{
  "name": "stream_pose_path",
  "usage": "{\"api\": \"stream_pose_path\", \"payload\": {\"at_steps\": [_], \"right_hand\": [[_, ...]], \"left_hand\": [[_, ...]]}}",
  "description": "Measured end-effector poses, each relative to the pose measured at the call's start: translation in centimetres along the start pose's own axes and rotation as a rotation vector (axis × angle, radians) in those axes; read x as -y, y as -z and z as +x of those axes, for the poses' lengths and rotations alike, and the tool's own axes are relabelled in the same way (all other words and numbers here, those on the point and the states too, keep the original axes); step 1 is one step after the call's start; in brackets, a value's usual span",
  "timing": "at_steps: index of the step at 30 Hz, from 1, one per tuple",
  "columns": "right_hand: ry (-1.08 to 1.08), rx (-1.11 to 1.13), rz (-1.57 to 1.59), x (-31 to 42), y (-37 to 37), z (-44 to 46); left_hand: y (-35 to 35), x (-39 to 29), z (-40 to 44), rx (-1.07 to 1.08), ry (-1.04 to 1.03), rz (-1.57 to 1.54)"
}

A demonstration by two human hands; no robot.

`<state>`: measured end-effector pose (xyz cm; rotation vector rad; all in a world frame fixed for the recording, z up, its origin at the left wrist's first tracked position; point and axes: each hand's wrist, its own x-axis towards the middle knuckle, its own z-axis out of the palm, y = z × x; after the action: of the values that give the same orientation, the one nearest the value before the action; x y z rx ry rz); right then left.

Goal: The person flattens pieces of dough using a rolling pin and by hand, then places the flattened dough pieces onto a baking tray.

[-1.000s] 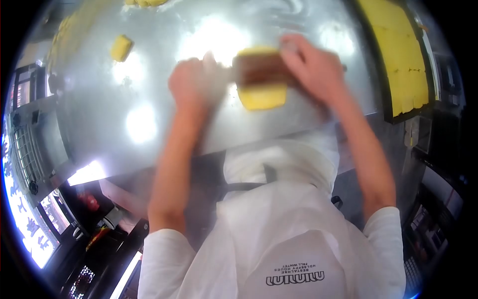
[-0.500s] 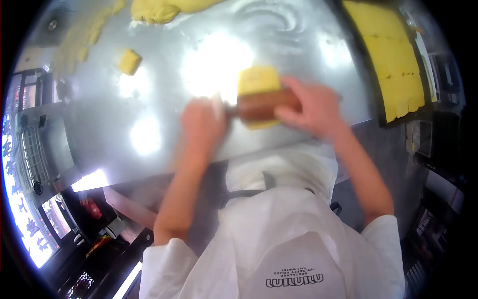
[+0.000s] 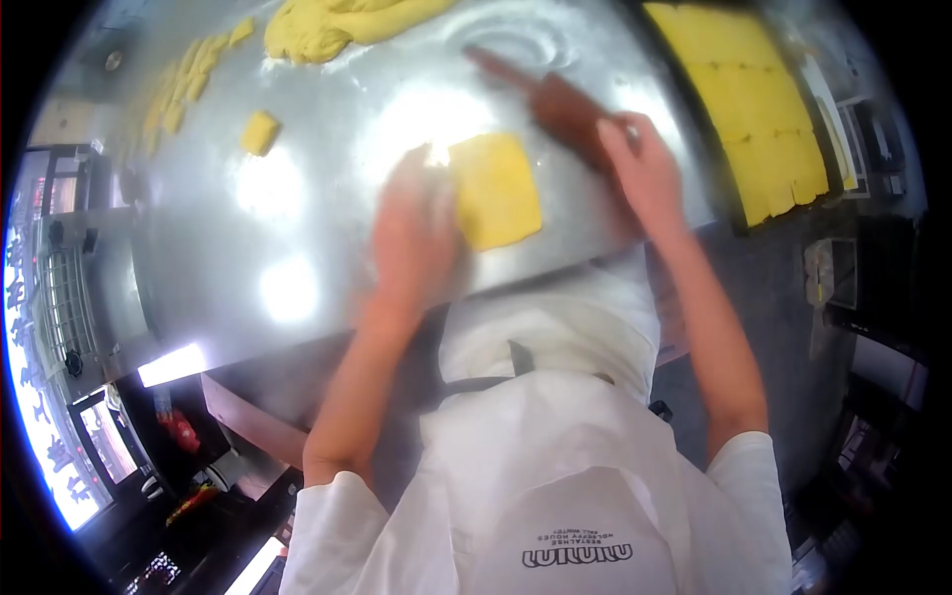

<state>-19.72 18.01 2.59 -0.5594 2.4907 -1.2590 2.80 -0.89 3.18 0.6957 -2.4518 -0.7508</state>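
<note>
A flattened piece of yellow dough (image 3: 499, 193) lies on the metal work table near its front edge. Smeared by motion, my left hand (image 3: 415, 223) is at the dough's left edge; whether its fingers grip it I cannot make out. To the right of the dough, my right hand (image 3: 645, 169) is closed around a brown rolling pin (image 3: 573, 114). The pin is slanted, with one handle pointing to the far left, and it is clear of the dough. A small dough lump (image 3: 260, 133) sits to the left.
A large mass of yellow dough (image 3: 332, 28) lies at the table's far side. Several small dough pieces (image 3: 188, 79) form a row at far left. On the right, a dark tray (image 3: 684, 84) holds flat yellow sheets (image 3: 749, 109). The metal table (image 3: 337, 218) ends just before my apron.
The rolling pin has come off the dough and swung to the right in my right hand. My left hand has left the pin's handle and is now at the dough's left edge.
</note>
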Motion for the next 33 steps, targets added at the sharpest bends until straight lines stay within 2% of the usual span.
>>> {"api": "stream_pose_path", "payload": {"at_steps": [1,4,7,10,13,16,19,25,28,31,32,33], "right_hand": [[0.020,-0.037,-0.025,-0.2,0.0,0.1],[0.077,-0.100,-0.081,-0.6,0.2,0.6],[0.328,-0.162,-0.365,0.1,1.2,-0.6],[0.508,-0.235,-0.441,3.2,1.7,-2.7],[0.044,0.416,-0.039,4.9,-1.0,-4.1],[0.269,0.401,-0.223,3.7,-3.7,-4.3],[0.199,0.417,-0.247,3.1,-4.5,-4.9],[0.183,0.402,-0.325,3.7,-4.1,-5.0],[0.023,0.508,-0.138,4.1,-3.5,-3.7],[-0.171,0.449,0.023,6.1,-2.8,-2.2],[-0.085,0.430,0.056,5.6,-3.2,-1.5],[-0.005,0.386,0.045,5.4,-4.0,-0.9]], "left_hand": [[-0.7,-0.4,-0.6,0.097,-0.013,-0.046],[-2.3,-0.1,-1.3,0.151,-0.128,-0.030],[-2.4,0.4,-1.2,0.147,-0.212,0.046],[-2.1,0.8,-1.1,0.206,-0.208,0.033],[-2.4,0.3,-0.2,0.251,-0.235,0.067],[-2.8,0.8,0.1,0.339,-0.226,0.119],[-2.8,1.5,-0.4,0.282,-0.266,0.195],[-2.7,2.0,0.2,0.225,-0.245,0.093],[-1.6,2.3,-0.1,0.229,-0.017,-0.200],[-1.2,3.5,0.0,0.016,-0.165,-0.120],[-1.2,3.5,0.0,0.029,-0.127,-0.124],[-1.2,3.3,0.2,0.070,-0.184,-0.071]]}}
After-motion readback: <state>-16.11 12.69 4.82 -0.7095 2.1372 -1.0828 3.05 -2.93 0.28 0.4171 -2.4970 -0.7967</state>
